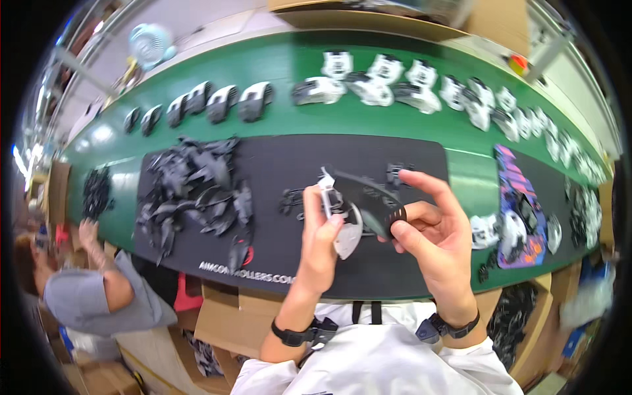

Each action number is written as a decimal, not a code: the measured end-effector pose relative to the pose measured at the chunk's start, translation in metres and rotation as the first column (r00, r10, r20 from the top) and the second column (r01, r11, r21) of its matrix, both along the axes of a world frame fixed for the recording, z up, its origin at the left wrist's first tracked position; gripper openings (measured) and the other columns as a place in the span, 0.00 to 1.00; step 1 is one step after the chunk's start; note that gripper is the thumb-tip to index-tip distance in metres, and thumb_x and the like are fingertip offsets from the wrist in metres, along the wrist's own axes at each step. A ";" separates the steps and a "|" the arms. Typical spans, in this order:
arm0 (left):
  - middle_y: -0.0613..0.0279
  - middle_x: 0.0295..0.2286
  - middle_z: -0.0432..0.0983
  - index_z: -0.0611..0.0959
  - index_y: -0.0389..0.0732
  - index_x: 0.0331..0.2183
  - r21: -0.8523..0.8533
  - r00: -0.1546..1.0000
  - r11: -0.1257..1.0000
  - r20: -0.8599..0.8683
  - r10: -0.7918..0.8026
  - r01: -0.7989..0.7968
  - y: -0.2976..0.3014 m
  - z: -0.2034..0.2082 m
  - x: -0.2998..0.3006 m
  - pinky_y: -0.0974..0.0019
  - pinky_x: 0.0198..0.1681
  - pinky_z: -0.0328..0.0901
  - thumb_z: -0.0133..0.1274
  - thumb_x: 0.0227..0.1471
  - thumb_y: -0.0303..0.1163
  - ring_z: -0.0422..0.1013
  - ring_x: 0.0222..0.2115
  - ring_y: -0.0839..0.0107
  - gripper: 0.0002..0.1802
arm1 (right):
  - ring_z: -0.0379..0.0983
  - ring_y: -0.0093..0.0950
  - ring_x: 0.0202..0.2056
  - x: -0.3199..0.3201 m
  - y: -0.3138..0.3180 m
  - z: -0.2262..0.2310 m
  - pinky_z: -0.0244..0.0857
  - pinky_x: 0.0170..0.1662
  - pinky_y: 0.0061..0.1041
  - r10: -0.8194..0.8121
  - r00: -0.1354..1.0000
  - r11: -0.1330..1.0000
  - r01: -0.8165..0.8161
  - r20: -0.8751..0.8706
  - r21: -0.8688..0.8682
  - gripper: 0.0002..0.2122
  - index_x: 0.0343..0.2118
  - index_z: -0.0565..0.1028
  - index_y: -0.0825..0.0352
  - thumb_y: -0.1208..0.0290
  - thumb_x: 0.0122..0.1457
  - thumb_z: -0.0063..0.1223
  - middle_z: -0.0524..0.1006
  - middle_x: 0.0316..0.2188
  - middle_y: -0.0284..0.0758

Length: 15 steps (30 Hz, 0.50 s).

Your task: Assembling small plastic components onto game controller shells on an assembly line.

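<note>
My left hand (318,247) grips a white plastic shell (349,238) with dark parts inside, held upright over the black mat (289,148). With thumb and fingers my right hand (436,234) pinches a dark, curved plastic panel (368,205) by its slotted end. The panel overlaps the white shell in this view, and whether the two touch cannot be told. Behind my left hand lie small black parts (289,201), partly hidden. Another small black part (395,172) rests just beyond my right fingertips.
A heap of dark curved panels (197,178) covers the mat's left side. Dark shells (255,102) and white shells (319,90) line the green table's (283,66) far side. White shells (485,232) and a colourful mat (507,171) are at right. A person (99,289) works at left.
</note>
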<state>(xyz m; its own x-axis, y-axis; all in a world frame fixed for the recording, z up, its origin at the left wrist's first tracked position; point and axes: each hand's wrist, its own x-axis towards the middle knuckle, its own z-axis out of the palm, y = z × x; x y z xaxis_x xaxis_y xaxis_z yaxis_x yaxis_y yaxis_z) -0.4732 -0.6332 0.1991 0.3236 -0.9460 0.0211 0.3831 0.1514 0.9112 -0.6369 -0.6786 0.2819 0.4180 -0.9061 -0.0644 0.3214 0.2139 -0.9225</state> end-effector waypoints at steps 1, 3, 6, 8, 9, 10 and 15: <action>0.56 0.44 0.72 0.62 0.42 0.58 -0.010 0.999 0.999 0.006 0.049 -0.049 0.001 -0.001 -0.001 0.60 0.42 0.70 0.44 0.57 0.44 0.73 0.41 0.66 0.30 | 0.73 0.17 0.34 0.011 -0.001 -0.013 0.68 0.38 0.18 -0.001 1.000 1.000 0.001 0.011 -0.023 0.16 0.51 0.75 0.72 0.83 0.60 0.57 0.80 0.36 0.34; 0.58 0.47 0.71 0.61 0.44 0.59 0.022 0.998 0.997 0.005 0.069 -0.069 0.009 -0.008 0.006 0.58 0.47 0.68 0.40 0.58 0.46 0.71 0.46 0.66 0.30 | 0.73 0.17 0.38 0.026 0.001 -0.034 0.68 0.39 0.18 -0.029 1.000 0.997 0.029 -0.008 -0.075 0.12 0.47 0.76 0.72 0.82 0.60 0.58 0.79 0.36 0.32; 0.60 0.45 0.59 0.61 0.35 0.53 0.002 0.984 0.987 -0.077 0.160 -0.160 0.009 -0.002 0.008 0.65 0.53 0.58 0.43 0.55 0.42 0.62 0.46 0.71 0.29 | 0.73 0.18 0.41 0.036 0.002 -0.040 0.69 0.42 0.19 0.054 0.998 0.998 -0.054 0.022 -0.023 0.09 0.43 0.76 0.72 0.83 0.60 0.58 0.77 0.38 0.31; 0.59 0.45 0.55 0.62 0.34 0.53 0.002 0.983 0.984 -0.040 0.177 -0.177 0.009 -0.010 0.013 0.63 0.53 0.58 0.42 0.54 0.43 0.60 0.46 0.70 0.30 | 0.73 0.18 0.42 0.038 0.003 -0.040 0.70 0.43 0.20 0.118 0.992 0.988 -0.123 0.050 0.096 0.08 0.42 0.76 0.72 0.83 0.60 0.58 0.77 0.38 0.31; 0.58 0.45 0.54 0.62 0.33 0.52 -0.005 0.983 0.985 0.048 0.175 -0.175 0.009 -0.012 0.015 0.63 0.53 0.57 0.43 0.53 0.44 0.60 0.45 0.69 0.30 | 0.73 0.18 0.42 0.040 0.004 -0.039 0.70 0.44 0.20 0.137 0.991 0.990 -0.137 -0.005 0.045 0.07 0.41 0.76 0.72 0.83 0.60 0.58 0.76 0.38 0.31; 0.58 0.44 0.54 0.63 0.32 0.51 -0.011 0.976 0.985 0.136 0.170 -0.170 0.009 -0.015 0.017 0.63 0.52 0.57 0.44 0.53 0.45 0.59 0.45 0.68 0.31 | 0.73 0.19 0.42 0.042 0.005 -0.038 0.71 0.45 0.21 0.152 0.987 0.988 -0.152 -0.061 -0.006 0.07 0.40 0.76 0.72 0.83 0.60 0.58 0.76 0.38 0.31; 0.51 0.46 0.54 0.62 0.31 0.53 0.003 0.909 0.981 0.377 0.178 -0.193 0.006 -0.005 0.015 0.55 0.54 0.57 0.56 0.45 0.39 0.57 0.48 0.58 0.37 | 0.72 0.16 0.38 0.046 0.008 -0.044 0.69 0.40 0.17 0.044 0.994 0.996 -0.051 -0.100 -0.074 0.05 0.37 0.76 0.72 0.82 0.59 0.59 0.76 0.36 0.31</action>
<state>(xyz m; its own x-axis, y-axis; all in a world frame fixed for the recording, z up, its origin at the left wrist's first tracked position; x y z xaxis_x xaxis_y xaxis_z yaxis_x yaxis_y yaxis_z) -0.4582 -0.6276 0.1939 0.4689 -0.8723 0.1389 -0.0172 0.1482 0.9888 -0.5906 -0.6706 0.2383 0.4559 -0.8892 -0.0385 0.2199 0.1545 -0.9632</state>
